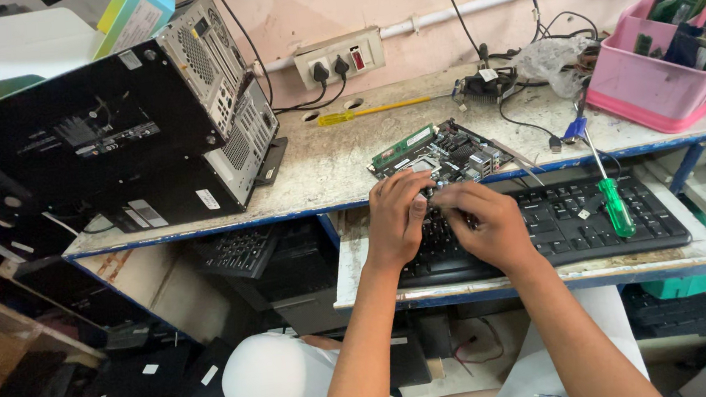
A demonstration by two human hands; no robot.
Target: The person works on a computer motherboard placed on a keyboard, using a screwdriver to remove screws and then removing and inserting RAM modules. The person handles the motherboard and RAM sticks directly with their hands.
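A dark motherboard [451, 151] with a green memory stick lies on the worn bench top, overhanging its front edge. My left hand [397, 218] and my right hand [484, 223] meet at the board's near edge, fingers curled together on a small part there; what they pinch is hidden. Both hands hover over a black keyboard [593, 220] on the pull-out tray. A green-handled screwdriver [613, 201] rests across the keyboard's right side.
Two black computer cases [134, 132] stand at the left of the bench. A yellow screwdriver [371, 110] lies near the wall sockets [339, 57]. A pink bin [657, 70] of circuit boards sits at the right, with tangled cables beside it. Another keyboard [238, 251] sits under the bench.
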